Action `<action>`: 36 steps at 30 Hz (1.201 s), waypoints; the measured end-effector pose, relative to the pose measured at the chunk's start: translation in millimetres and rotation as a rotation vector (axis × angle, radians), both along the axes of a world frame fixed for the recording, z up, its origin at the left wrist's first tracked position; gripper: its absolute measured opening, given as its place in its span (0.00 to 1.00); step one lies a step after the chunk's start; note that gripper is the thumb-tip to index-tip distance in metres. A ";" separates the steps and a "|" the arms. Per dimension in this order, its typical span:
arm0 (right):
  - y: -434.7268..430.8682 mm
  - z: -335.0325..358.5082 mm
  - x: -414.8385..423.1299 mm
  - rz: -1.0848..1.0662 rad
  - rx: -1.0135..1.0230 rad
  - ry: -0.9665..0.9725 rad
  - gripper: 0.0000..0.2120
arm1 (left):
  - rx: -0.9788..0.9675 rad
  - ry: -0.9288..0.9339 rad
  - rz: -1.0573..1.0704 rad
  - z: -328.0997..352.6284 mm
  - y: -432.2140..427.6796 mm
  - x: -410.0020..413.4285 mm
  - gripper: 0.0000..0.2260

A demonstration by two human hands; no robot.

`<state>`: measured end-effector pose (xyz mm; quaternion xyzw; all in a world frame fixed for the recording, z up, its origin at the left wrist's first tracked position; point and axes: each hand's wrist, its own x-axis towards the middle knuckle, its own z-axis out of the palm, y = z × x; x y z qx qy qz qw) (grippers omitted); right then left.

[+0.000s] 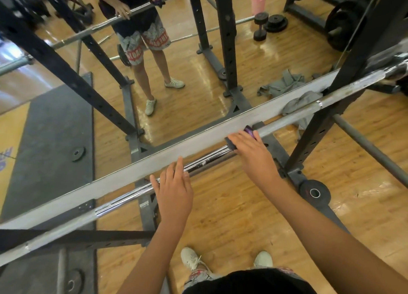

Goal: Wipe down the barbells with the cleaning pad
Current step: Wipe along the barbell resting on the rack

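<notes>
A: Chrome barbell [207, 160] status?
B: I'm wiping, mid-pass. My right hand [251, 152] is gripping the cleaning pad [249, 131] round it; left hand [174, 189] is resting flat-fingered alongside. Next probably needs firm sliding past my right.

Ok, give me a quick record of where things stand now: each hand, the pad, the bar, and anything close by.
left hand: fingers fairly straight, resting on the barbell
right hand: grips the cleaning pad against the bar
cleaning pad: dark with purple, on the bar under the right hand
barbell: chrome, across the rack, running lower left to upper right
grey cloth: at the bar, right of the pad
weight plate: flat on the floor by the rack base
</notes>
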<state>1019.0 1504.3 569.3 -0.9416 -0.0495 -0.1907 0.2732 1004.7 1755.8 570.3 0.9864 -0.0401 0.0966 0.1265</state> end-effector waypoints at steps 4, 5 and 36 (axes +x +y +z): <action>41.8 -19.0 -4.7 -0.291 0.231 -0.006 0.26 | -0.024 -0.025 -0.014 -0.9 -0.8 -1.4 0.22; 56.9 -23.0 -5.0 -0.363 0.302 -0.022 0.25 | -0.029 -0.026 -0.023 -1.6 -0.6 -1.9 0.23; 168.6 -46.4 -17.5 -0.449 0.216 -0.193 0.29 | 0.146 -0.074 -0.328 -17.9 31.5 -4.4 0.30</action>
